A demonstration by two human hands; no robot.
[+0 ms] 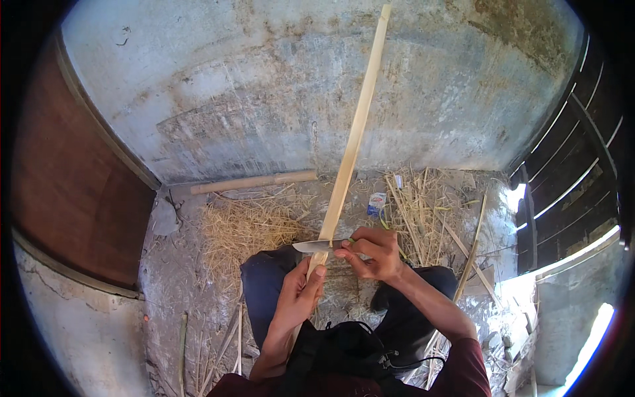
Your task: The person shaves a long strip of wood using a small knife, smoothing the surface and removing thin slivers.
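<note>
A long pale bamboo strip (355, 135) runs from my lap up and away, leaning slightly right toward the wall. My left hand (301, 294) is closed around its near part, thumb on top. Just beyond that thumb, a knife (311, 246) lies across the strip with its blade pointing left. My right hand (374, 253) grips the knife's handle, which is mostly hidden by the fingers. The blade touches or nearly touches the strip; the exact contact is too small to tell.
A heap of straw-like shavings (248, 221) covers the floor ahead left, with more sticks and shavings (430, 218) ahead right. A small blue-and-white packet (376, 204) lies between them. A bamboo pole (254, 182) rests along the wall (264, 99). Dark slats (569, 178) stand at right.
</note>
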